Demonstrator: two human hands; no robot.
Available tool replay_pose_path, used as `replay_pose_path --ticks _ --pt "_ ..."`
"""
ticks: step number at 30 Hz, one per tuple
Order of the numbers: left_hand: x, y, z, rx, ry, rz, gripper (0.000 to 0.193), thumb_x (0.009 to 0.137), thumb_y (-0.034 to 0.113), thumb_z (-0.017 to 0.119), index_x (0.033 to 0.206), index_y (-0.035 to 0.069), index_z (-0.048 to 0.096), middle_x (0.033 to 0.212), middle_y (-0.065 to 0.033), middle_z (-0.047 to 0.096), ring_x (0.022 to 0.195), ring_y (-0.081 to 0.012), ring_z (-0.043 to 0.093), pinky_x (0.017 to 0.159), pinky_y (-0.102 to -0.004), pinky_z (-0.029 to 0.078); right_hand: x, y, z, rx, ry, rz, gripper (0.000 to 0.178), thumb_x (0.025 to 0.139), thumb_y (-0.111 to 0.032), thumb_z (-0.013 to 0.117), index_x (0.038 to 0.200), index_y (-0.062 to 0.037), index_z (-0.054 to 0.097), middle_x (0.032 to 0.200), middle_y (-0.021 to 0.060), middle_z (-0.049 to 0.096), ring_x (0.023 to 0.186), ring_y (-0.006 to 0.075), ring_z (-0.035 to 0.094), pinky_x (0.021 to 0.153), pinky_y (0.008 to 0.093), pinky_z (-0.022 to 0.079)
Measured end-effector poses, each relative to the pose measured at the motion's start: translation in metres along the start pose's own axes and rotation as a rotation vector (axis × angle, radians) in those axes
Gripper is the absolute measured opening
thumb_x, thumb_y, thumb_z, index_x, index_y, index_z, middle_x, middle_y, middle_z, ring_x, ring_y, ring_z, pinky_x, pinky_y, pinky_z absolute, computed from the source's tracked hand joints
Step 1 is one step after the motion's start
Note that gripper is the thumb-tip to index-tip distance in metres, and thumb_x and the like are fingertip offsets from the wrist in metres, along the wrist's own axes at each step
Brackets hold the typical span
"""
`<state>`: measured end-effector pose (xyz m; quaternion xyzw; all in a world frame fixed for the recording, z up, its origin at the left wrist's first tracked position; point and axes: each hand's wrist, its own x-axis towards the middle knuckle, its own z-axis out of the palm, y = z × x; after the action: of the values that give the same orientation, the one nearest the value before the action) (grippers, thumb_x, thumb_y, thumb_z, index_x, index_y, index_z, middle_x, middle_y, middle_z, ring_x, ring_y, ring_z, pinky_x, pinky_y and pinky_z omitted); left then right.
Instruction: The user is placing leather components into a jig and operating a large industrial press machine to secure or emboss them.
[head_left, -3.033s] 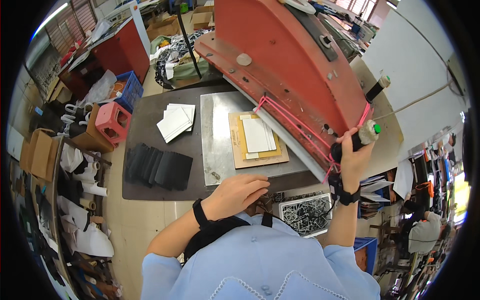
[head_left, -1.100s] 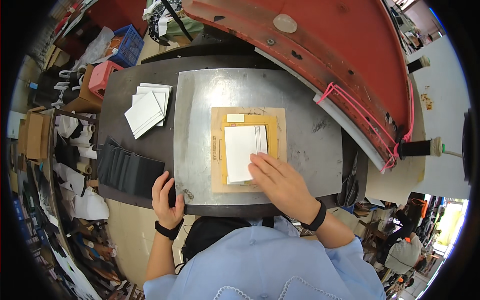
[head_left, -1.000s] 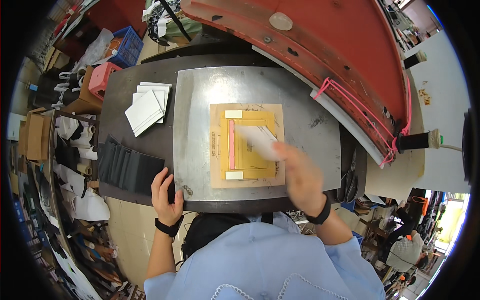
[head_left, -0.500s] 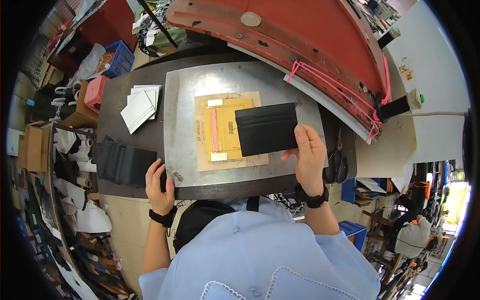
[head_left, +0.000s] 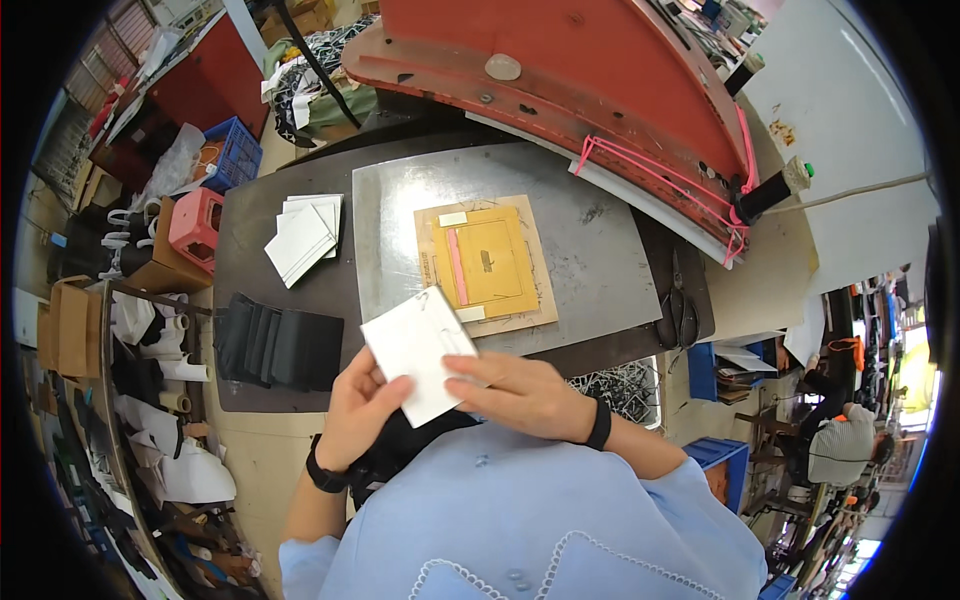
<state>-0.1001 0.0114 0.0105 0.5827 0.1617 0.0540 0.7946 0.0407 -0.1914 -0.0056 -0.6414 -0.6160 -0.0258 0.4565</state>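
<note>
Low over the table's front edge, a white rectangular panel (head_left: pixel 422 352) with thin lines across it is tilted between both my hands. My left hand (head_left: pixel 366 402) pinches its lower left side, thumb on top. The fingers of my right hand (head_left: pixel 525 392) lie over its right edge. Just beyond is a yellow template (head_left: pixel 495 262) with a pink strip and white tabs, set on a brown board (head_left: pixel 538 290). To the left of my left hand, several black panels (head_left: pixel 308 350) lie fanned out. Farther back is a small stack of white panels (head_left: pixel 303 240).
A metal plate (head_left: pixel 610 270) lies under the board on the dark table (head_left: pixel 270 200). Overhead at the right looms a red machine (head_left: pixel 570 70) with pink cord and a black thread spool (head_left: pixel 770 195). Black scissors (head_left: pixel 680 310) rest at the table's right end.
My right hand has come down from over the template toward my body, and my left hand has left the black panels. Both now grip a white-faced panel; the black panel no longer shows in my right hand.
</note>
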Motion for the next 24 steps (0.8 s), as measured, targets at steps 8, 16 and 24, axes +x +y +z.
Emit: replay_pose_path --ticks 8,16,24 --pt "0.029 -0.01 -0.008 0.109 -0.139 -0.131 0.034 0.098 0.009 0.064 0.129 -0.006 0.056 0.117 -0.0083 0.068 0.102 -0.0106 0.065 0.087 -0.026 0.053 0.004 -0.002 0.005 0.538 0.154 0.836 0.03 0.095 -0.017 0.069 0.12 -0.0013 0.063 0.096 0.0052 0.068 0.074 0.0105 0.063 0.064 0.023 0.052" --pt "0.087 0.007 -0.011 0.869 -0.019 0.353 0.025 0.098 0.014 0.062 0.12 0.002 0.061 0.101 -0.0111 0.073 0.088 -0.025 0.071 0.081 -0.0317 0.053 0.005 0.076 -0.019 0.54 0.307 0.97 0.025 0.1 -0.018 0.062 0.112 0.004 0.065 0.079 0.0013 0.065 0.064 0.0053 0.057 0.056 0.021 0.046" --pt "0.123 -0.017 -0.005 1.211 -0.173 0.692 0.036 0.09 0.015 0.069 0.122 0.002 0.061 0.138 -0.0159 0.057 0.127 -0.036 0.052 0.101 -0.0424 0.046 0.02 0.092 -0.018 0.356 0.287 0.989 0.025 0.096 -0.013 0.064 0.112 0.0053 0.061 0.08 0.0034 0.068 0.066 0.0061 0.059 0.058 0.0227 0.046"
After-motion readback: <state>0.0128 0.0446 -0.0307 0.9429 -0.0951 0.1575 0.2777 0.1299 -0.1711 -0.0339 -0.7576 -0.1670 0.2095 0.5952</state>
